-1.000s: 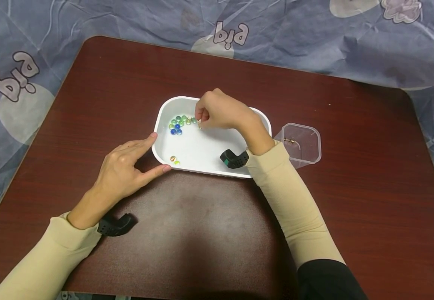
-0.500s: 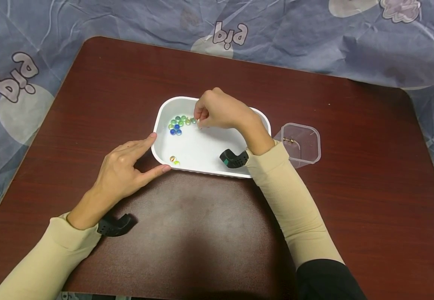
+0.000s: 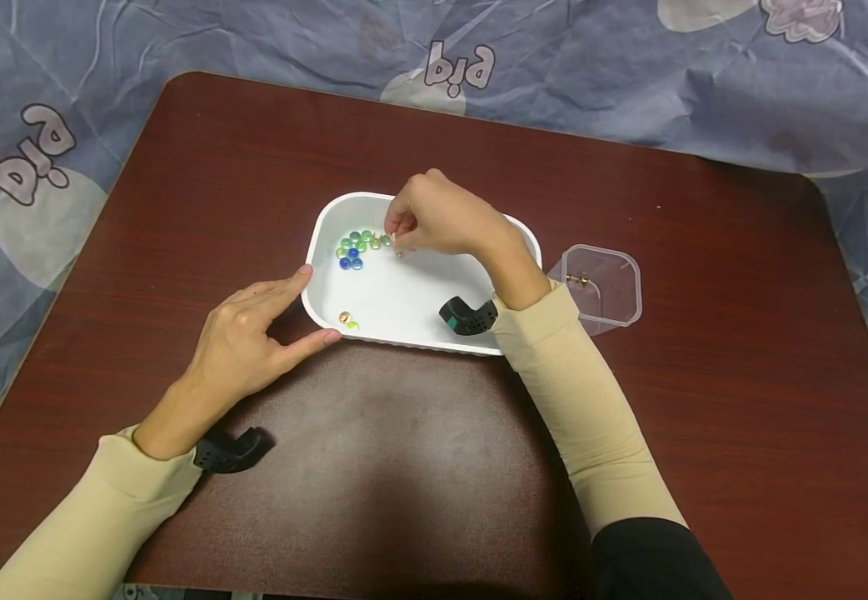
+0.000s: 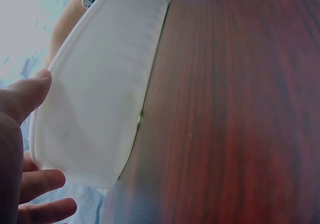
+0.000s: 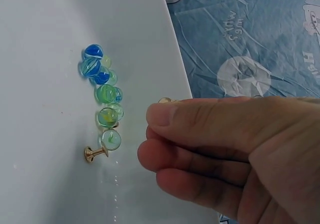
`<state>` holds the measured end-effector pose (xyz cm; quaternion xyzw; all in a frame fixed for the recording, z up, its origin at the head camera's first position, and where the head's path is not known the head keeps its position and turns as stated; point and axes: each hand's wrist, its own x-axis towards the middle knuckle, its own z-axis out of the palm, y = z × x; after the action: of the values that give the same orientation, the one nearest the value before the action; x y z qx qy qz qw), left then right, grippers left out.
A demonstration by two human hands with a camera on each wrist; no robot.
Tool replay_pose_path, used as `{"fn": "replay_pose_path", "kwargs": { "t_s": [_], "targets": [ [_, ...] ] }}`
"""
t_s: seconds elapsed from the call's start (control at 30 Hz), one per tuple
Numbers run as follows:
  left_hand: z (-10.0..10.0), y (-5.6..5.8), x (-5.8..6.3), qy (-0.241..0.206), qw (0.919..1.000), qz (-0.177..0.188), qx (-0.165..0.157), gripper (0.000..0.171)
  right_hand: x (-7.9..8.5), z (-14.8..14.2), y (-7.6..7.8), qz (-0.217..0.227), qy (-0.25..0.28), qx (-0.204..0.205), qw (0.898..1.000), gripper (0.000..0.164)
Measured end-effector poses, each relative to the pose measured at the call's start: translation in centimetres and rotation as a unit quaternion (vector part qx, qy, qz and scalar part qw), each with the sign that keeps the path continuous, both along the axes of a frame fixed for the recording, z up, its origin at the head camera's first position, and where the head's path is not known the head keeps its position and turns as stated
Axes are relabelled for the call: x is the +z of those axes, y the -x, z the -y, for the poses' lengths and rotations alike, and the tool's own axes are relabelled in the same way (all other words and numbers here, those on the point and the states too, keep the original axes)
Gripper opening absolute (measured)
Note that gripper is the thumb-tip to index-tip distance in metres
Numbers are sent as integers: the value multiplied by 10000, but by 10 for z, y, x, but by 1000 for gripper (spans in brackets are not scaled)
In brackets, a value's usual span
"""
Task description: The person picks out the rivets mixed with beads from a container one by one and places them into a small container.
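Note:
My right hand (image 3: 445, 218) is over the white tray (image 3: 404, 329), thumb and fingers pinched together. In the right wrist view, a gold stud's round head (image 5: 165, 100) shows just behind the thumb; the fingers hide the rest. Another gold double-headed stud (image 5: 96, 154) lies on the tray floor against a clear green marble (image 5: 111, 140). Several blue and green marbles (image 3: 351, 252) cluster at the tray's far left. My left hand (image 3: 242, 333) touches the tray's near left corner from outside, thumb and fingers spread and fairly straight.
Right of the tray stands a clear plastic container (image 3: 614, 287) with gold studs (image 3: 578, 282) inside. Two marbles, one reddish (image 3: 345, 317) and one yellow-green (image 3: 353, 325), lie by the tray's near wall. A brown table (image 3: 741, 375) bears everything; patterned cloth (image 3: 591, 75) hangs behind.
My right hand has shifted slightly left and away from me, still pinched. The left hand and the tray hold their places.

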<state>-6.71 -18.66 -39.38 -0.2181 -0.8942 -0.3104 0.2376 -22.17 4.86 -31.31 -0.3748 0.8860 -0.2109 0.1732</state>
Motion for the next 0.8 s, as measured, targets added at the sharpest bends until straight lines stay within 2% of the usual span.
{"fn": "replay_pose_path", "kwargs": {
  "t_s": [0.47, 0.8],
  "targets": [
    [0, 0, 0, -10, 10000, 23, -17, 82, 11, -5, 0, -211, 354, 132, 9991, 7],
    [0, 0, 0, -68, 10000, 29, -18, 81, 22, -8, -3, -381, 566, 29, 9977, 7]
  ]
}}
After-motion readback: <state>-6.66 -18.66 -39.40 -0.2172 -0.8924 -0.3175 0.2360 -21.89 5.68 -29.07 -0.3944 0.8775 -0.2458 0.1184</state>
